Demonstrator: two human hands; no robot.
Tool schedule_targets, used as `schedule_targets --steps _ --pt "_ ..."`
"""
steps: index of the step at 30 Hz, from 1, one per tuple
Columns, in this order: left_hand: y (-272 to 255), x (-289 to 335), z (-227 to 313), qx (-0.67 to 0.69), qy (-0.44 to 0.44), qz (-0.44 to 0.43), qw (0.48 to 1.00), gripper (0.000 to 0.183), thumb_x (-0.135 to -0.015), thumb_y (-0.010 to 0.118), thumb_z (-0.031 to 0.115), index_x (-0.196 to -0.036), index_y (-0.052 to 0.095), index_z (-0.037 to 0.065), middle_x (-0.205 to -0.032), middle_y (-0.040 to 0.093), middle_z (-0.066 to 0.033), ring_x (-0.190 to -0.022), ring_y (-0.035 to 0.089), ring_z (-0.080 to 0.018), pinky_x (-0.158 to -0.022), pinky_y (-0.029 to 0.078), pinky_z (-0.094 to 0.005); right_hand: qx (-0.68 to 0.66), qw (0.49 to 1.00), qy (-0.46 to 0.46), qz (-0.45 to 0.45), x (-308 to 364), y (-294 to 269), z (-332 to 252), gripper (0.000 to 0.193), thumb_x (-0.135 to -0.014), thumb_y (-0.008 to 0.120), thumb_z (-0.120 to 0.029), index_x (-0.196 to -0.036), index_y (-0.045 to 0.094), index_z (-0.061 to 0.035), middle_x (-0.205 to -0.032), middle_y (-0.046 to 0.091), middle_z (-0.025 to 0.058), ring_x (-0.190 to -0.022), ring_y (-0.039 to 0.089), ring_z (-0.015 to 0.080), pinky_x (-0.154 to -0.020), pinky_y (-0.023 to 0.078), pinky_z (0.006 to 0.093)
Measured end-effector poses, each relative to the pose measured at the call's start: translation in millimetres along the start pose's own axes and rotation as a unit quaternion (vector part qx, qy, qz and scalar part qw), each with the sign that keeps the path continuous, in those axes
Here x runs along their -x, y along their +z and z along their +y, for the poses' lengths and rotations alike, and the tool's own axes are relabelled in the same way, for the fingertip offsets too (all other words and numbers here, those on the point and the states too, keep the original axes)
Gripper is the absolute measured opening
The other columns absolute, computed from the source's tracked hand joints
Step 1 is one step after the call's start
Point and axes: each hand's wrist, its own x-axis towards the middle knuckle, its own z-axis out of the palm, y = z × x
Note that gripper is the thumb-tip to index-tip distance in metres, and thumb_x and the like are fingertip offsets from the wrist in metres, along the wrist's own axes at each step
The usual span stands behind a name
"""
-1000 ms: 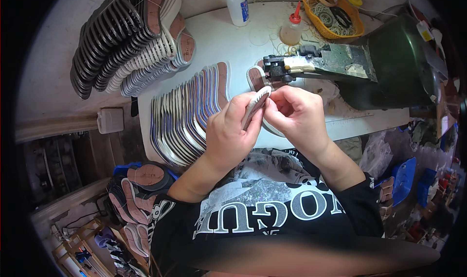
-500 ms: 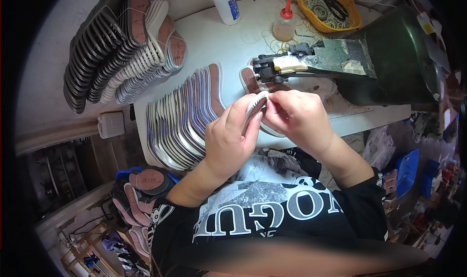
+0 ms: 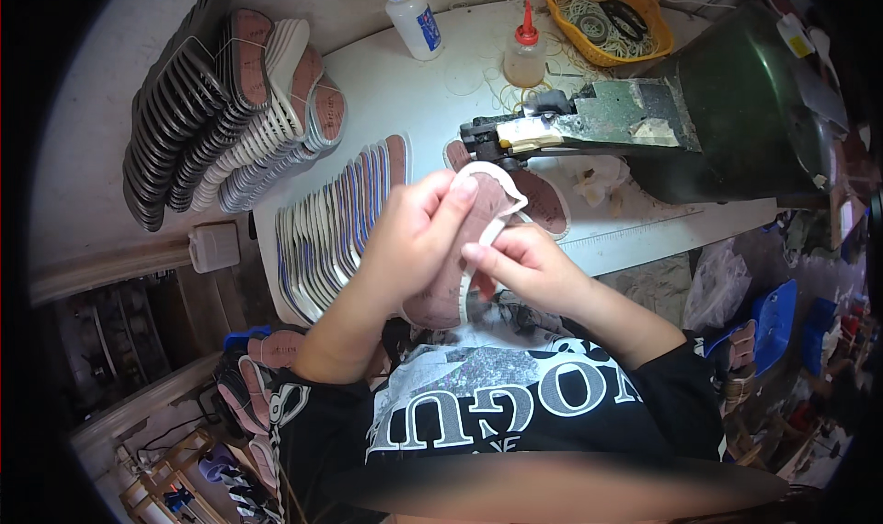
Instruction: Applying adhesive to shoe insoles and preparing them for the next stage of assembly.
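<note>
1. The left hand [image 3: 414,234] holds a flat, brownish-pink, sole-shaped piece with a white rim [image 3: 483,209] near its upper end, the thumb pressed on the brown face and the other fingers bent toward its back.
2. The right hand [image 3: 526,262] pinches the same piece at its right edge, thumb on the front; its other fingers are curled and partly hidden behind.
3. The piece is raised in front of the person's body, slanting from upper right to lower left; its white rim juts out in a point above the right hand.
4. Left of the hands, a row of upright, closely packed soles with white and blue edges [image 3: 338,216] stands on the white tabletop [image 3: 386,82].
5. Farther left, string-tied bundles of black-edged soles [image 3: 170,128] and cream-edged soles [image 3: 258,142] lean near the wall.
6. Beyond the hands, a dark green machine with a long, worn arm [image 3: 635,115] reaches in from the right, its black metal head over brown, pale-edged pieces [image 3: 543,202].
7. Along the far side stand a white plastic bottle with a blue cap [image 3: 416,27], a translucent bottle with a red pointed nozzle [image 3: 525,62] and an orange-yellow plastic basket [image 3: 612,57] of pale bands.
</note>
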Motion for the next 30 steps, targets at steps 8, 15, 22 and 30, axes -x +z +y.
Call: schedule_targets --steps 8,15,22,30 --pt "-26.7 -55.5 8.7 0.018 -0.148 -0.090 0.985 0.033 -0.087 0.067 0.030 -0.072 0.063 0.001 -0.062 0.058 0.0008 -0.054 0.049 -0.0037 -0.047 0.038 -0.0202 -0.191 0.981 0.009 0.043 -23.6 2.2 -14.7 0.040 -0.098 0.048 -0.032 -0.082 0.062 0.0023 -0.070 0.064 0.0096 -0.055 0.061 0.0121 -0.053 0.049 0.0214" --pt "-16.5 -85.0 28.6 -0.026 -0.194 -0.182 0.964 0.039 -0.087 0.067 0.034 -0.076 0.066 -0.003 -0.059 0.061 -0.0034 -0.046 0.052 -0.0063 -0.040 0.040 -0.0204 -0.201 0.975 0.085 0.025 -11.9 -31.7 -36.9 0.040 -0.097 0.049 -0.033 -0.077 0.061 0.0000 -0.065 0.063 0.0092 -0.047 0.059 0.0124 -0.043 0.043 0.0201" --pt "-12.6 -85.8 42.0 -0.019 -0.206 -0.146 0.968 0.041 -0.089 0.063 0.036 -0.069 0.065 -0.001 -0.050 0.056 -0.0029 -0.034 0.047 -0.0062 -0.030 0.034 -0.0188 -0.131 0.984 0.117 0.037 -18.7 -45.9 -52.7 0.041 -0.096 0.049 -0.035 -0.073 0.062 -0.0037 -0.059 0.061 0.0031 -0.041 0.052 0.0072 -0.039 0.035 0.0173" --pt "-1.4 -82.5 25.9 -0.039 -0.130 -0.056 0.989 0.042 -0.090 0.062 0.036 -0.072 0.066 -0.002 -0.053 0.058 -0.0017 -0.040 0.049 -0.0052 -0.035 0.035 -0.0179 -0.110 0.986 0.068 0.103 22.0 -12.0 -51.2 0.029 -0.094 0.057 -0.021 -0.113 0.058 0.0011 -0.101 0.064 0.0054 -0.093 0.059 0.0090 -0.083 0.047 0.0249"
